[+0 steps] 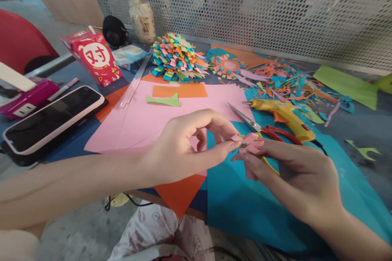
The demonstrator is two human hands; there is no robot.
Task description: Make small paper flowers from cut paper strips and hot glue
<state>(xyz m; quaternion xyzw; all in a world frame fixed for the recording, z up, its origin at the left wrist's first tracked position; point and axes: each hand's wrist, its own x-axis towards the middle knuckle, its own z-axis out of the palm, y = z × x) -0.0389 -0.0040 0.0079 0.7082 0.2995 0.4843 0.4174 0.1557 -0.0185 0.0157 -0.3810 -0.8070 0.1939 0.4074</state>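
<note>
Between my two hands is a small pink paper flower (253, 143) with cut petals and a little green at its middle. My left hand (196, 147) pinches its left side between thumb and forefinger. From the right, my right hand (306, 175) grips the flower's lower edge, thumb in front and fingers behind. Just beyond them lie scissors (245, 118) with their blades apart and a yellow glue gun (278, 116). Under my hands are a blue paper sheet (245, 212) and a pink paper sheet (122, 130).
A multicoloured paper-strip ball (177, 57) and a flat paper rosette (228, 65) stand at the back. Paper scraps (294, 81) spread to the right. Glue sticks (134, 83), a red drink carton (96, 57), a phone (55, 118) and a jar (142, 22) are leftward. A perforated screen (183, 4) borders the table.
</note>
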